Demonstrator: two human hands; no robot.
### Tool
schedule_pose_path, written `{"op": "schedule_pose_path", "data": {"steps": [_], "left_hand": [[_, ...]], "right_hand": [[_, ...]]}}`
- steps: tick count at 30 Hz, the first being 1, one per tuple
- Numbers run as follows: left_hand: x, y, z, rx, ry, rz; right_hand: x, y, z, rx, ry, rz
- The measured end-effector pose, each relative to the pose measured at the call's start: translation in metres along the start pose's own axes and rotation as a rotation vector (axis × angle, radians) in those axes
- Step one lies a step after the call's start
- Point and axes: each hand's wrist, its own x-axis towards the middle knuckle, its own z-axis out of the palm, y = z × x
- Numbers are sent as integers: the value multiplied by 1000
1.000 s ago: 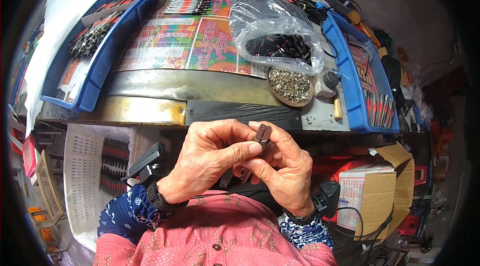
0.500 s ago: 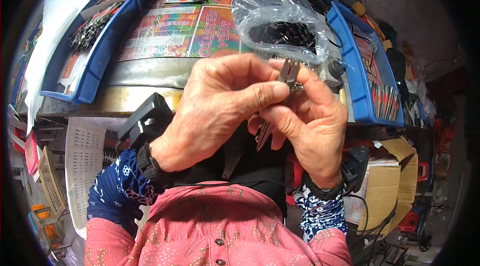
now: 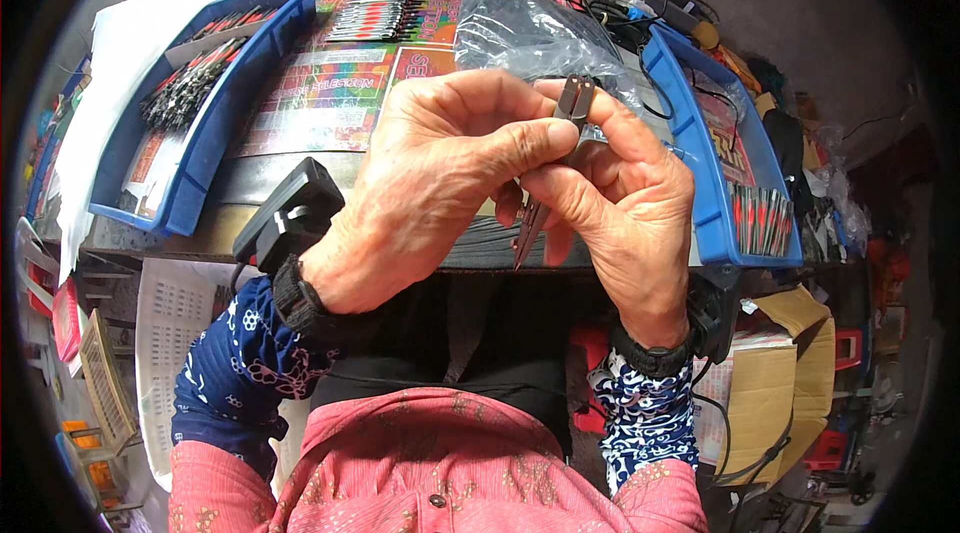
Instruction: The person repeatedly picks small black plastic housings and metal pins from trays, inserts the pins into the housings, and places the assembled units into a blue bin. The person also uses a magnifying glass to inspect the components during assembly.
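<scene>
My left hand (image 3: 440,168) and my right hand (image 3: 632,208) meet in front of me, thumbs and fingers closed round one slim dark metal piece (image 3: 574,99). Its slotted upper end sticks up between the fingertips. The lower end tapers to a point below my right thumb and slants down to the left. My fingers hide its middle, and I cannot make out exactly what kind of tool or part it is. Behind the hands, a clear plastic bag (image 3: 530,33) lies on the bench, partly hidden by them.
A blue tray (image 3: 190,203) at left holds many slim red, black and silver pieces (image 3: 200,78); another blue tray (image 3: 715,243) stands right. A row of similar pieces (image 3: 375,11) lies on colourful printed sheets (image 3: 310,103). Below are a white basket (image 3: 165,353) and a cardboard box (image 3: 790,383).
The view has shifted, so the bench shows lower in it. Both hands keep their hold on the metal piece, which sits slightly higher in the picture.
</scene>
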Motion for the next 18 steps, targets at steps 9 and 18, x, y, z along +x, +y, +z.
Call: {"op": "schedule_pose_path", "data": {"steps": [9,18], "left_hand": [[-26,-31,-10,-41,75,-170],[-47,-56,-20,-122,67,-315]], "right_hand": [[-21,34,9,137,-40,162],[-41,55,16,161,-28,332]]}}
